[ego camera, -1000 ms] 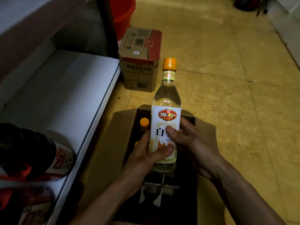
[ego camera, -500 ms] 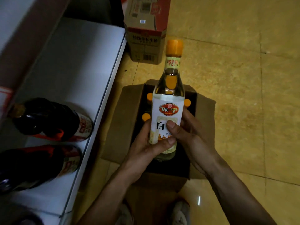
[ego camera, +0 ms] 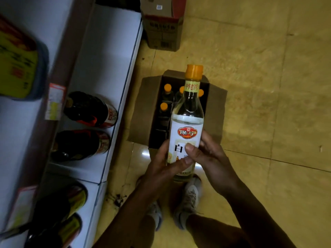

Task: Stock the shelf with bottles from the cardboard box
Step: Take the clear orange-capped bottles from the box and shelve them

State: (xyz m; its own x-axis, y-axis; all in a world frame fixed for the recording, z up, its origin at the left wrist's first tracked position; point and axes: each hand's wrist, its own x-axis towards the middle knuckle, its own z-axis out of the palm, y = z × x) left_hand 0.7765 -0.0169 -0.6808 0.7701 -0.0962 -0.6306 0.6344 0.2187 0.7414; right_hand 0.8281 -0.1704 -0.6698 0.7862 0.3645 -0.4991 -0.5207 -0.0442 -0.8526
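A clear bottle (ego camera: 187, 120) with an orange cap and a white label is upright in front of me, above the open cardboard box (ego camera: 139, 111) on the floor. My left hand (ego camera: 164, 163) grips its lower left side, thumb across the label. My right hand (ego camera: 207, 156) grips the lower right side, thumb on the label front. Several orange-capped bottles (ego camera: 168, 88) stand inside the box. The white shelf (ego camera: 105, 56) runs along the left.
Two dark bottles (ego camera: 89, 110) lie on the lower shelf, and more dark bottles (ego camera: 59, 212) sit nearer me. A closed carton (ego camera: 163, 24) stands on the tiled floor beyond the box. My shoes (ego camera: 188, 199) are below the bottle. A yellow package (ego camera: 18, 58) sits on the upper shelf.
Both hands have lifted the bottle up out of the box and closer to me. The view has tipped down, so the box looks farther away and my feet show.
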